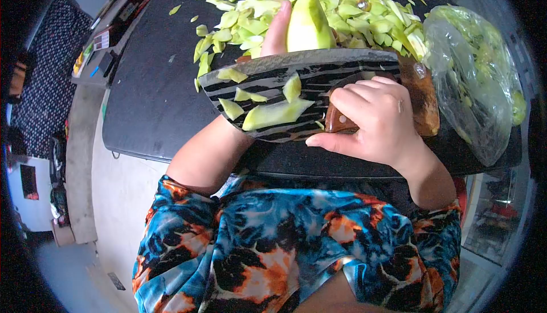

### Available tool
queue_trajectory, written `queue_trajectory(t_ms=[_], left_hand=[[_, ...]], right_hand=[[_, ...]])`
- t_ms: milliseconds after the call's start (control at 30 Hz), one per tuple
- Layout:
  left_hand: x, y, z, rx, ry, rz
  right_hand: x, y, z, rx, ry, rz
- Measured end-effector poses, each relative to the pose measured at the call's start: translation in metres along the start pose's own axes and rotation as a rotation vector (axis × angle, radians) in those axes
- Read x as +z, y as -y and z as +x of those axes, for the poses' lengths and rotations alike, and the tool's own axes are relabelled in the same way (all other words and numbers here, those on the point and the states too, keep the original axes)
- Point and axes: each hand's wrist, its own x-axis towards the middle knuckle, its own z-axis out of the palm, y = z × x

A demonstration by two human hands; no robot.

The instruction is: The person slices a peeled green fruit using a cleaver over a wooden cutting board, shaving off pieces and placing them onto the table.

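My right hand (373, 113) is wrapped round the brown wooden handle of a broad cleaver (268, 90). Its wide, dark-streaked blade lies across the view, with several pale green slices stuck to the flat. Behind the blade, my left hand (276, 32) holds a pale green, partly cut fruit (309, 25) upright; its thumb shows along the fruit's left side, while the blade hides most of its fingers. A brown wooden board (423, 99) shows under the cleaver's right end. Beyond the fruit spreads a large heap of green slices (364, 22).
A clear plastic bag (473, 79) with green pieces inside stands at the table's right side. The dark table (154, 85) has a rounded left corner. At the far left are a shelf with small items (105, 56) and a patterned dark cloth (48, 79).
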Motion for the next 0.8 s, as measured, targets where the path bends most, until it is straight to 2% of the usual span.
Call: queue_trajectory(t_ms=[133,233,367,400,433,467,533,600,700,800], left_hand=[[-0.001,0.0,-0.004,-0.139,0.123,-0.171],[-0.018,0.009,0.008,-0.221,0.359,-0.448],[-0.033,0.015,0.012,-0.166,0.415,-0.496],[-0.021,0.022,0.008,0.067,0.173,-0.071],[-0.009,0.028,0.003,0.173,-0.139,0.399],[0.001,0.03,-0.003,0.165,-0.199,0.349],[0.012,0.028,-0.003,0.076,-0.183,0.386],[0.012,0.031,-0.001,0.116,-0.141,0.299],[0.005,0.02,0.005,0.105,-0.201,0.123],[-0.01,0.009,0.01,0.066,-0.249,-0.004]], right_hand=[[0.001,-0.003,0.001,0.02,-0.029,-0.047],[-0.002,-0.014,0.003,0.08,-0.058,-0.048],[0.001,-0.02,0.002,0.11,-0.074,0.006],[0.001,-0.023,0.003,0.18,-0.101,-0.016],[0.0,-0.027,0.003,0.249,-0.128,-0.039],[-0.001,-0.033,0.003,0.32,-0.154,-0.062],[-0.004,-0.062,0.001,0.504,-0.276,0.113],[-0.012,-0.079,0.0,0.578,-0.365,0.113],[-0.011,-0.083,-0.002,0.485,-0.5,0.204],[-0.008,-0.067,-0.001,0.464,-0.411,0.29]])
